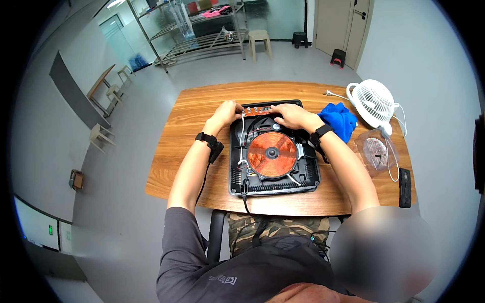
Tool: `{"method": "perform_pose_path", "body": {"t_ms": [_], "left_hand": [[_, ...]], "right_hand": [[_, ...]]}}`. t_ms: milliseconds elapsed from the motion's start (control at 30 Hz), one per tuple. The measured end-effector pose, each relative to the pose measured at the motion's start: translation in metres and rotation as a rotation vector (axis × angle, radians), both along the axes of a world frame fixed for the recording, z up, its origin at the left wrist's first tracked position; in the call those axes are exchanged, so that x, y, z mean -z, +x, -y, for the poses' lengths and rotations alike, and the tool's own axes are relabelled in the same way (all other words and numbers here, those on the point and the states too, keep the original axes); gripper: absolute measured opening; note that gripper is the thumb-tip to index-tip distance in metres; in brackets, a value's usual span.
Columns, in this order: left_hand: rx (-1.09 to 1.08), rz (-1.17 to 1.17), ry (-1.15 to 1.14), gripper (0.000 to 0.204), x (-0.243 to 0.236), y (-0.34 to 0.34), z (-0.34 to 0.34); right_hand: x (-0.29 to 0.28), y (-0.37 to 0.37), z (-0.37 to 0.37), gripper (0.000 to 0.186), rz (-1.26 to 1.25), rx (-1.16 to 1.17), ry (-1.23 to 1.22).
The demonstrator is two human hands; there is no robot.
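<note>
An opened black appliance housing (235,177) lies on the wooden table, with a round copper coil (260,146), wires and a white cable (242,134) inside. Along its far edge is a narrow orange circuit board (255,110) with small components. My left hand (226,115) has its fingers closed round the board's left end, where the white cable meets it. My right hand (290,115) grips the board's right end with curled fingers. Both wrists wear black strapped devices. A black cord (245,202) runs from the housing's near edge.
A blue cloth (337,121), a white fan (371,101) with cord, a clear plastic cover (376,149) and a black bar-shaped object (404,187) sit on the table's right. Beyond the table stand a metal rack (192,48), stools (259,38) and a door (338,25).
</note>
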State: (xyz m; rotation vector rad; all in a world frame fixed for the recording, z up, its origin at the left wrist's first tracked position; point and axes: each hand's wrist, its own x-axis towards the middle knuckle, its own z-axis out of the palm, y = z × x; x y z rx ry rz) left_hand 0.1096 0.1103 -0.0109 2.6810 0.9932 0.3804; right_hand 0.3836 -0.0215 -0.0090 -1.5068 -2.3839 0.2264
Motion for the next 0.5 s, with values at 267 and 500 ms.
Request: {"method": "perform_pose_path", "body": {"t_ms": [267, 500], "left_hand": [[-0.053, 0.017, -0.021, 0.031, 0.004, 0.004, 0.002], [0.011, 0.061, -0.012, 0.038, 0.011, -0.007, -0.004]], "right_hand": [[0.011, 0.006, 0.007, 0.054, 0.081, 0.009, -0.009], [-0.009, 0.028, 0.043, 0.05, 0.006, -0.018, 0.009]]}}
